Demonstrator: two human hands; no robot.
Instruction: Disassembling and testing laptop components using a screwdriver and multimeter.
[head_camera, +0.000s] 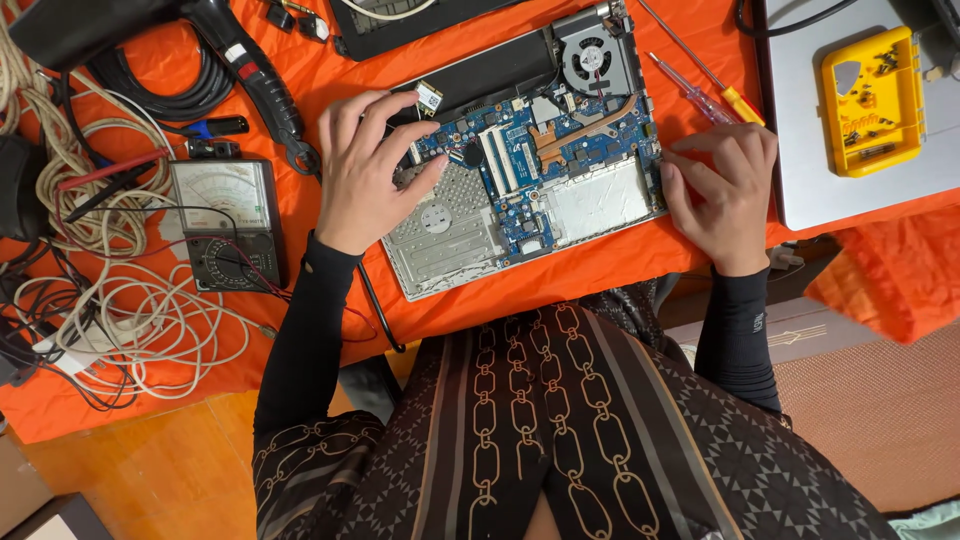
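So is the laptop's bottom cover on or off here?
Off. The laptop lies with its blue circuit board, fan and copper heat pipe exposed, while the hands rest on either side.

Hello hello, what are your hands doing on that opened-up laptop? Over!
Left hand fingertips on the blue circuit board. Right hand steadying the opened laptop at its edge. Screwdrivers lie just beyond; nothing blocking.

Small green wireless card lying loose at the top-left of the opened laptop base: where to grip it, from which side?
Probably pinch the small green wireless card by its two long edges, coming from above and the far side. It lies flat on the opened laptop base, edges exposed; the left hand crowds its near side, while the right hand rests at the right edge.
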